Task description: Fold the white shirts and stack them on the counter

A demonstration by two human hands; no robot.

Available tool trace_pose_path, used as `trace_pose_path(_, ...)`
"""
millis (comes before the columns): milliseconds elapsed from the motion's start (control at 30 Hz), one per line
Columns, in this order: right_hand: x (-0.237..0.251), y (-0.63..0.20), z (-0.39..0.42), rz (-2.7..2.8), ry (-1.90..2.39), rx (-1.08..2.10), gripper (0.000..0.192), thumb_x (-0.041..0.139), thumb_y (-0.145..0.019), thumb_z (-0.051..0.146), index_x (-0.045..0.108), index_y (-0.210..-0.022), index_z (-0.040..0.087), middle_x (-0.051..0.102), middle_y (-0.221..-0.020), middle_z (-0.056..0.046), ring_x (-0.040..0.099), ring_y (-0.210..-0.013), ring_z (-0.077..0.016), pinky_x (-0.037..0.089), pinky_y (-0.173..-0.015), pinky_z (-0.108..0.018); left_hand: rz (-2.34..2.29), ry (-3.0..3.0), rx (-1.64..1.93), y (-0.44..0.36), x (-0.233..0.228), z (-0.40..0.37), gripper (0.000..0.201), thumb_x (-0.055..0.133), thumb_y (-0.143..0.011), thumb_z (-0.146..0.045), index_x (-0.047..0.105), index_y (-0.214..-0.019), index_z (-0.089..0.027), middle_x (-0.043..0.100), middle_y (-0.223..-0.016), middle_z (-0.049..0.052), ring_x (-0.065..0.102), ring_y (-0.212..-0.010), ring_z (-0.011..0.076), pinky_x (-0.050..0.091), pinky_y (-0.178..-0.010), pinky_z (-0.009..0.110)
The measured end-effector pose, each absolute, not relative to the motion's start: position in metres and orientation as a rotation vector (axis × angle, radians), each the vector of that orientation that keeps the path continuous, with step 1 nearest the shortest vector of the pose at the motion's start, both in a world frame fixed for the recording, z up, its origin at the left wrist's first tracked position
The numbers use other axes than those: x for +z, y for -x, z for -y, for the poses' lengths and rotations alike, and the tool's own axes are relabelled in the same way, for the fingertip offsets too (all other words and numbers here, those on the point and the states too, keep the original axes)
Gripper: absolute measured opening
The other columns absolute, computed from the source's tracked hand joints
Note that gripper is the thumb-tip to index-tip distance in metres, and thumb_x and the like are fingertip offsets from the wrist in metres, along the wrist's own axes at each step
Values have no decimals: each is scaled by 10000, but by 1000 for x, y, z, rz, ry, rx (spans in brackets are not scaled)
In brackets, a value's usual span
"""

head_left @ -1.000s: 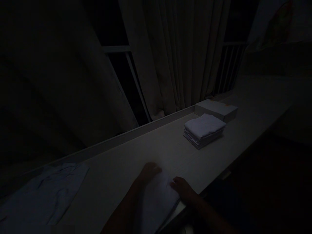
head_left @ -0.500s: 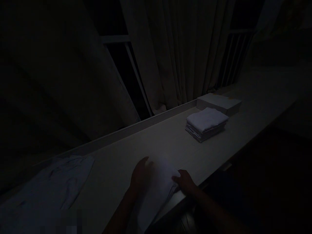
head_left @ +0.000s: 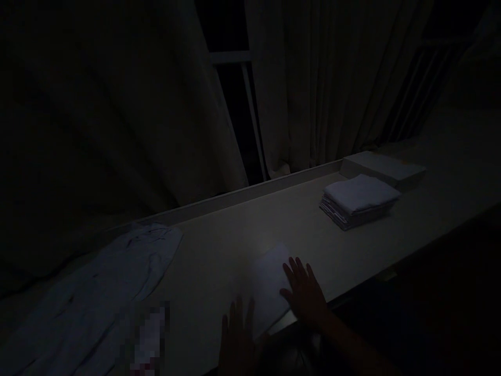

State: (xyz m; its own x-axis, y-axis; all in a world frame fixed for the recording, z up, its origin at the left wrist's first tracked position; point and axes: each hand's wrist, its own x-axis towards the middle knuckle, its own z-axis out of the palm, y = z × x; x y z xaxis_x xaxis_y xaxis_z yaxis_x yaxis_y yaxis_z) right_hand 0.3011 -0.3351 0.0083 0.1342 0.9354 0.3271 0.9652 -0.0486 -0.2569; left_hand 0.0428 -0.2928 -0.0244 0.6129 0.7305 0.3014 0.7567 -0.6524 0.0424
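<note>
A folded white cloth [head_left: 270, 284] lies at the front edge of the long table, between my two hands. My right hand [head_left: 306, 292] is open, fingers spread, over the cloth's right side. My left hand [head_left: 237, 334] is open too, its fingers stretched out at the cloth's lower left corner; dim light hides whether it touches the fabric. To the right sits a neat stack of folded white cloths [head_left: 360, 201]. Loose, wrinkled white cloth [head_left: 105, 292] is spread over the table's left end.
A pale flat box [head_left: 383, 167] stands behind the stack. A low ledge [head_left: 235, 197] runs along the table's back edge, with curtains [head_left: 309, 94] and a dark barred window behind. The pale tabletop [head_left: 219, 245] shows dimly. A blurred patch covers the lower left.
My right hand has let go of the cloth's edge and spread flat over it. My left hand has moved down toward me. The cloth now lies flatter and smaller; the view has shifted left.
</note>
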Motion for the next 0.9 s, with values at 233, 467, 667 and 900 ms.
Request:
trace_pose_path(233,-17,-298,337,1808,2106,-110,664,327,-956,550,189,-1522,230,117,-1580,-81,61,-1455,-296,141,-1135,-551,1447,2689,-520,-66,16,264,595,387,-935,-417,286,-1487,-219,194,-1582,99,124,-1461,280,204,-1137,543)
trace_pose_path(467,-17,-300,334,1846,2080,-139,667,320,-955,560,185,-1522,234,115,-1579,-81,65,-1454,-296,151,-1131,-564,1690,2603,-415,-98,1,234,708,349,-921,-544,187,-1514,-193,182,-1578,137,124,-1454,323,161,-1127,577)
trace_pose_path(667,-26,-303,351,1858,2014,-231,673,380,-949,540,211,-1516,220,182,-1565,-101,115,-1445,-319,141,-1130,-579,1656,2620,-358,-90,-14,236,750,328,-914,-566,171,-1514,-144,128,-1586,144,57,-1464,307,137,-1143,538)
trace_pose_path(900,0,-310,347,1843,2003,-140,611,319,-979,498,300,-1487,159,238,-1547,-109,145,-1444,-287,122,-1161,-538,1556,2623,-392,-81,-3,256,749,377,-904,-539,197,-1507,-134,161,-1581,150,82,-1460,315,160,-1144,549)
